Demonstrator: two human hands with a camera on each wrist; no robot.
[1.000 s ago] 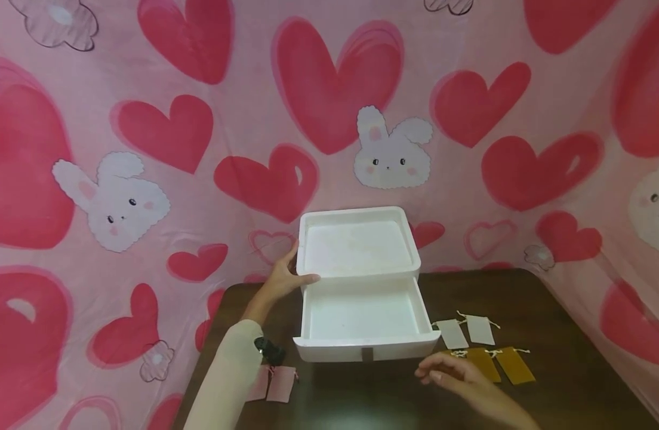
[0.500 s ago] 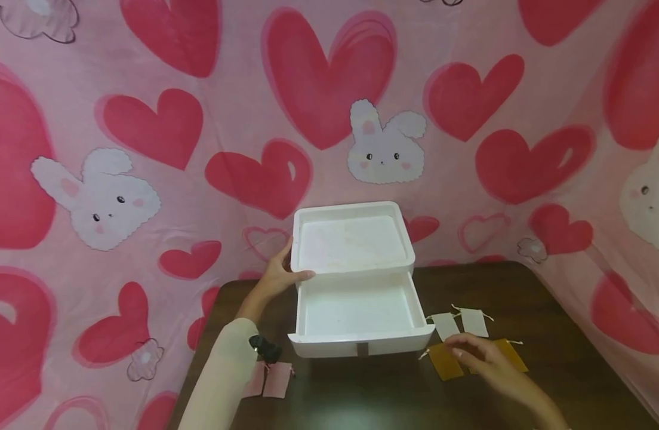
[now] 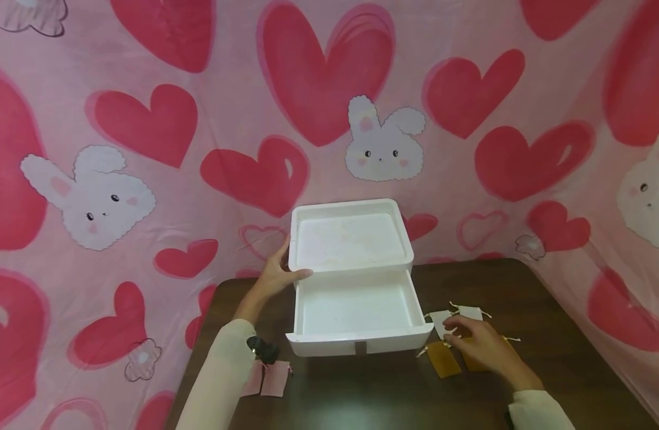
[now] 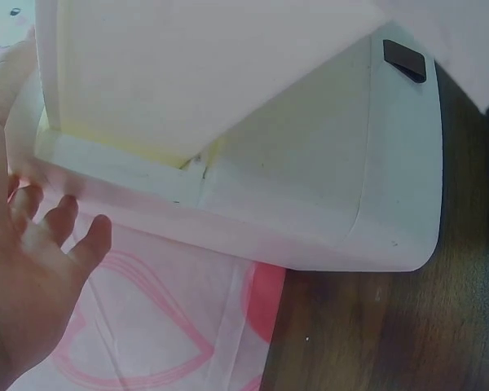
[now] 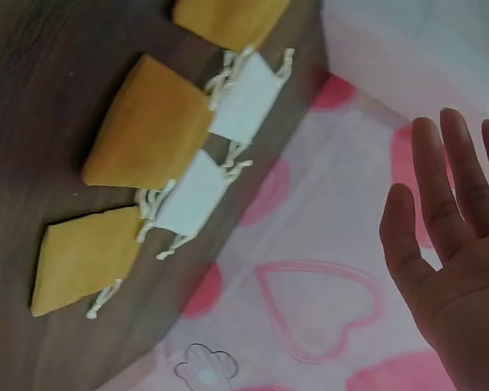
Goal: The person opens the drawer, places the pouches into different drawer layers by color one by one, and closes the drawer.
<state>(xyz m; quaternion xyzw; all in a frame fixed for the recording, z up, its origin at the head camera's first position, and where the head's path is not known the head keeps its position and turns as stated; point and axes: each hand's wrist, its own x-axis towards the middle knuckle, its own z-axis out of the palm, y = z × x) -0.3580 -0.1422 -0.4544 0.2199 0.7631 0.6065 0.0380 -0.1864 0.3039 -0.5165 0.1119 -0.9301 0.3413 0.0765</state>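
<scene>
Drawer unit (image 3: pixel 351 239) first: it's sitting at the back of the table (image 3: pixel 372 400), upper drawer (image 3: pixel 356 310) pulled well out toward the person, and that hasn't budged over the last second. Left hand (image 3: pixel 276 278) is also parked where it was, thumb laid over the front edge and fingers down the left side, so it's got hold of that corner. Looks like plain steadying to me.

The real change is the right hand (image 3: pixel 477 340). A second ago it hung just off the drawer's right front corner; now it's over by the pouches, fingertips above the nearer of the two white pouches (image 5: pixel 191 194). The leftmost of the three gold pouches (image 5: pixel 151 126), mostly covered back then, shows plainly now. Its thumb and fingers are apart with nothing between them. Contact? Can't tell from the head view, though the wrist view shows none.

So the way I read it, the drawer side is sorted for now and attention is on the pouches, none picked up yet. The pink pouches (image 3: pixel 276 379) over on the left haven't been touched in these shots.
</scene>
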